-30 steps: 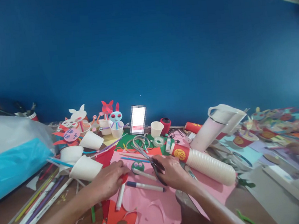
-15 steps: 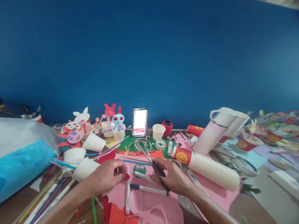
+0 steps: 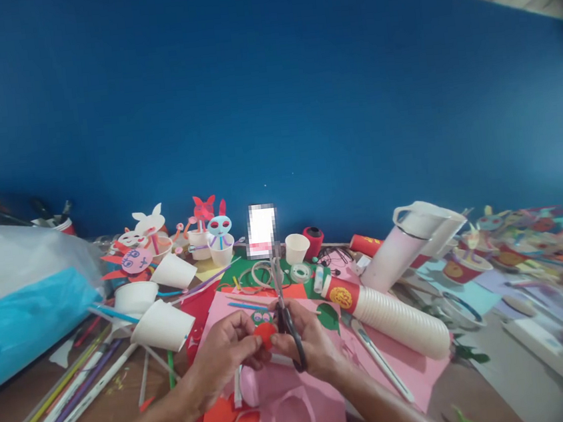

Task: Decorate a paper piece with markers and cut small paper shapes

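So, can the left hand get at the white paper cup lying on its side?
Probably yes: the white paper cup lies just beyond the left hand, with nothing visible between them. But its grip is on a small round red paper piece, which it would likely have to release first.

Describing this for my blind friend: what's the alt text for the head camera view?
A left hand pinches a small round red paper piece while a right hand holds black-handled metal scissors upright, above sheets of pink paper.
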{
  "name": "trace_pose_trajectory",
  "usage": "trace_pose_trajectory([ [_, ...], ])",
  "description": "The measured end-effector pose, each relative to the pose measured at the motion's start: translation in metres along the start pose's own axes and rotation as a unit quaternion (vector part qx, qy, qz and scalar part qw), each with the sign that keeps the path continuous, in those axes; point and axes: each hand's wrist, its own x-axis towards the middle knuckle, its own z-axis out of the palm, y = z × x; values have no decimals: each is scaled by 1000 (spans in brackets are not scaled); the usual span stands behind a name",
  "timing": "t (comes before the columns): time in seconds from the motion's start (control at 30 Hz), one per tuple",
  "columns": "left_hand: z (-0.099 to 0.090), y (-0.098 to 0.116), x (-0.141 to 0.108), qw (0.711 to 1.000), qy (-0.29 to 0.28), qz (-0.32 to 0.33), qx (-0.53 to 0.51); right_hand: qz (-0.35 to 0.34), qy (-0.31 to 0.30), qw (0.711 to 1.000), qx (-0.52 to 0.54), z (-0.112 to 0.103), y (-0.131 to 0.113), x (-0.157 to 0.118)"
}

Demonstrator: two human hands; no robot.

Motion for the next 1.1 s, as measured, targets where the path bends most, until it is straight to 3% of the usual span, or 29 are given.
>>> trace_pose_trajectory([
  [0.23,1,-1,-3,999,-2,-15,-29,2,17,997,-73,2,-5,-1],
  [0.5,-3,-6,2,1000,-22,-8,21,2,16,993,-116,1,-4,1],
  [0.73,-1,-6,2,1000,16,13,-9,14,17,997,-74,3,1,1],
  [0.93,1,-10,2,999,-7,-12,-36,-7,38,995,-92,3,0,0],
  [1.1,-1,-5,0,998,-32,-33,-30,19,24,997,-74,3,-3,0],
])
